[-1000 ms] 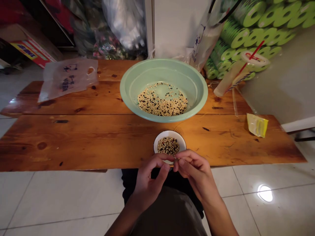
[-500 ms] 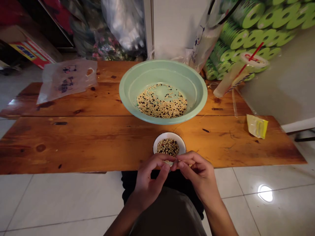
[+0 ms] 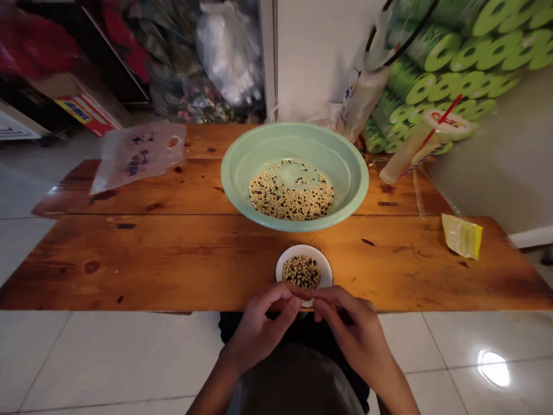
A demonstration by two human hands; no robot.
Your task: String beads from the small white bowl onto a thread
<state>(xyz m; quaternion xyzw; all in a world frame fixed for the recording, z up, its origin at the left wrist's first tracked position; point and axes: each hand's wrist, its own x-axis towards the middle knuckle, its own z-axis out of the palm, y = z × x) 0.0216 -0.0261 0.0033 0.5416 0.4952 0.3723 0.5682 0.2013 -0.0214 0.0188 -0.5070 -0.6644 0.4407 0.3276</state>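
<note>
Small white bowl point(image 3: 325, 260) with a dark rim, standing near the front edge of a wooden surface point(image 3: 129, 262) and holding a shallow heap of round pale and dark beans point(image 3: 301, 272). Left hand point(image 3: 259, 329) and right hand point(image 3: 354, 328) held just over the near rim of the bowl, palms turned toward each other, forearms angled inward from either side of the body. Fingers point(image 3: 276, 297) of both hands curled and drawn together, the tips meeting at the rim; whether they pinch anything is hidden from view. Behind the small bowl, apart from the hands, a wide pale green basin point(image 3: 345, 173) rests on the surface, with a broader layer of similar beans point(image 3: 291, 196) on its floor. To the left lies a plastic bag point(image 3: 138, 157); to the right, a yellow packet point(image 3: 462, 236) and a lidded plastic cup point(image 3: 415, 153) with a red straw. Beyond the surface, green rolls point(image 3: 436, 75) form a stacked heap. White floor tiles point(image 3: 108, 357) lie below.
</note>
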